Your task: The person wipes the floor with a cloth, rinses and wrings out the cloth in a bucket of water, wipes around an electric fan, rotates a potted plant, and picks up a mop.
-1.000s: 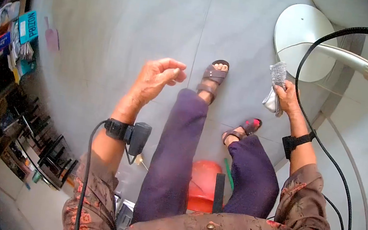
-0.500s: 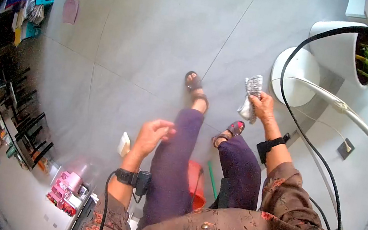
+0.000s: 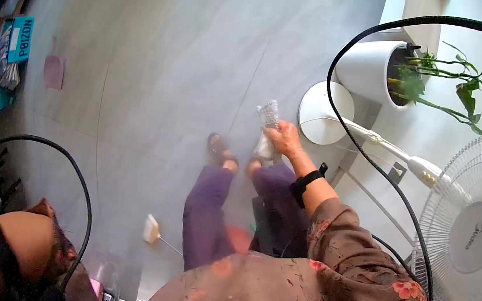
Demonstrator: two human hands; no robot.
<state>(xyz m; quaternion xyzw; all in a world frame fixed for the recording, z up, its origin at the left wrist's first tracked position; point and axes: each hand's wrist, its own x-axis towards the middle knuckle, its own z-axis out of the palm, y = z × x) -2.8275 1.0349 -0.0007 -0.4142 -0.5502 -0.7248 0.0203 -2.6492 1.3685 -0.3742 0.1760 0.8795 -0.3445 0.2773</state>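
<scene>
My right hand (image 3: 283, 138) is closed round a folded grey and white cloth (image 3: 269, 115), held low in front of my legs, above my feet. Part of the cloth hangs below the fingers. Of my left arm only the blurred forearm with a black strap shows at the lower left edge; the left hand itself is out of sight. A black strap also sits on my right wrist.
A white standing fan (image 3: 474, 235) is at the right, its round base (image 3: 326, 113) on the floor beside a potted plant (image 3: 366, 66). A pink dustpan (image 3: 53, 71) and stacked papers (image 3: 10, 63) are at the left. A white-headed tool (image 3: 151, 230) lies left of my legs.
My left hand has left the view as the arm moved down and left. My right hand has shifted left with the cloth. The view has turned, showing the fan's head and more of the plant.
</scene>
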